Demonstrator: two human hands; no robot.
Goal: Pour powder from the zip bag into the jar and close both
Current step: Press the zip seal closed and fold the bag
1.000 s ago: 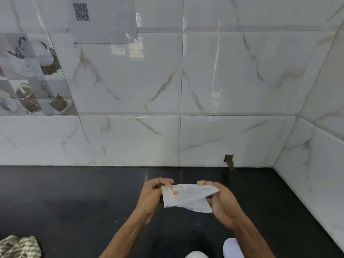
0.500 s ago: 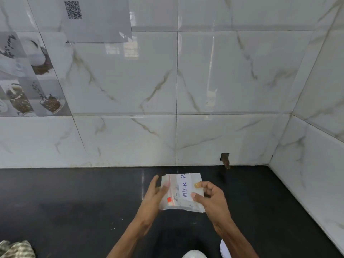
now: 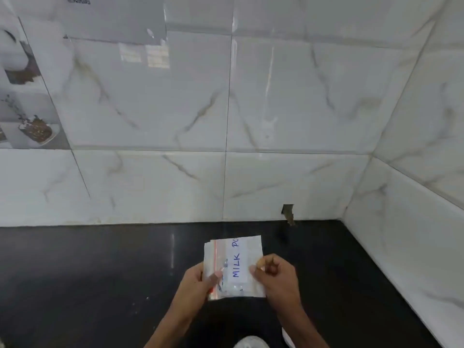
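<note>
Both hands, left (image 3: 198, 281) & right (image 3: 275, 275), pinch flat clear plastic zip bag (image 3: 234, 267) w/ red strip over black surface (image 3: 100, 272), prob. to work the seal.

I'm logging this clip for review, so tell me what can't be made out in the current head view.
- Zip bag label: only "MILK PO" reads; the rest runs off the label's visible part.
- Bag seal: open or closed cannot be told; the left hand covers part of the red strip.
- Powder level: unclear; the right hand covers that side.
- White objects at the bottom edge: cut off, so whether either is the jar is uncertain.
</note>
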